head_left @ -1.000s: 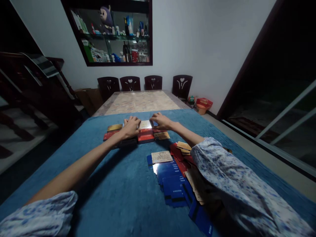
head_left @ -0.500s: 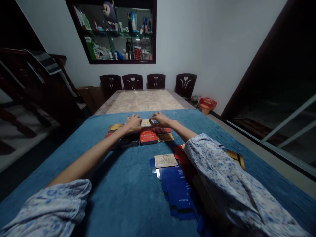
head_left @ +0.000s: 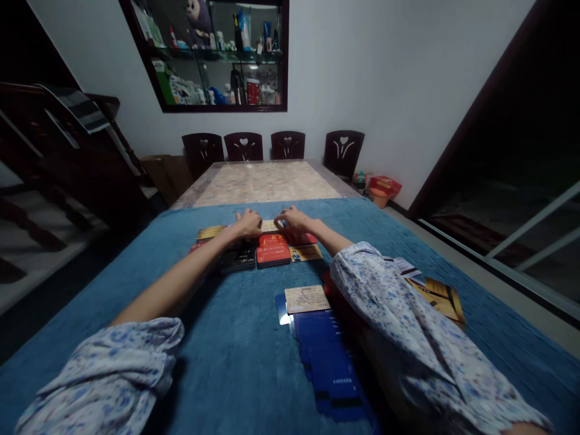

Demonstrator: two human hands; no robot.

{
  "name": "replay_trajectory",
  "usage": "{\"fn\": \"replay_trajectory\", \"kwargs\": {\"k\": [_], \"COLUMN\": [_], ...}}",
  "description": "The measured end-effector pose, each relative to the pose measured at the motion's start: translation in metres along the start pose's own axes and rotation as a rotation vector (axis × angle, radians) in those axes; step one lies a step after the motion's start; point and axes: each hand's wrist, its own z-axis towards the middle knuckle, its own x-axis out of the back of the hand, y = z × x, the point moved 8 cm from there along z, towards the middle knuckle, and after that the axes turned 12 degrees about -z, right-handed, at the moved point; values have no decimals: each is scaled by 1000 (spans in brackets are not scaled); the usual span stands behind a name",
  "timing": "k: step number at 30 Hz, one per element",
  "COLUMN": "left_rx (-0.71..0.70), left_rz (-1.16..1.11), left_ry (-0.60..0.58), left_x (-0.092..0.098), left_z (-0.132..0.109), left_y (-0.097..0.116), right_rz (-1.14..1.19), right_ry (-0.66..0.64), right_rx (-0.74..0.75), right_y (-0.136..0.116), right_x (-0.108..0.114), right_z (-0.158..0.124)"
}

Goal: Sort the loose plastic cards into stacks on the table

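Observation:
Both my arms stretch far forward over a blue cloth (head_left: pixel 226 362). My left hand (head_left: pixel 248 222) and my right hand (head_left: pixel 291 218) pinch the two ends of a pale card (head_left: pixel 270 226) at the far row of cards. In front of it lie a red card (head_left: pixel 272 249), a black card (head_left: pixel 239 258), a gold card (head_left: pixel 306 252) and another gold card (head_left: pixel 210 232). Nearer me a beige card (head_left: pixel 307 298) tops a spread of blue cards (head_left: pixel 328 356). My right sleeve hides part of that pile.
Loose gold cards (head_left: pixel 437 296) lie on the cloth at the right. Beyond the cloth the bare marble tabletop (head_left: pixel 267 181) runs to several dark chairs (head_left: pixel 288 145). A glass cabinet (head_left: pixel 217 54) hangs on the wall. Stairs (head_left: pixel 54 175) rise at left, a sliding door (head_left: pixel 521 241) at right.
My hands have drawn closer together on the pale card. The view has shifted, so more gold cards show at the right past my sleeve.

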Motion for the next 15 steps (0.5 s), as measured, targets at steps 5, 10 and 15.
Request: {"fn": "replay_trajectory", "kwargs": {"k": [5,10,15], "left_rx": [0,19,25], "left_rz": [-32,-22,-43], "left_ry": [-1,-19,-36], "left_x": [-4,-8,-11], "left_z": [6,8,10], "left_y": [-3,-7,-9], "right_rz": [-4,-14,-11], "right_ry": [-19,-45,-52], "right_rx": [3,-6,-5], "right_y": [-2,-3,-3], "right_x": [-1,-5,-7], "right_z": [3,8,10]}}
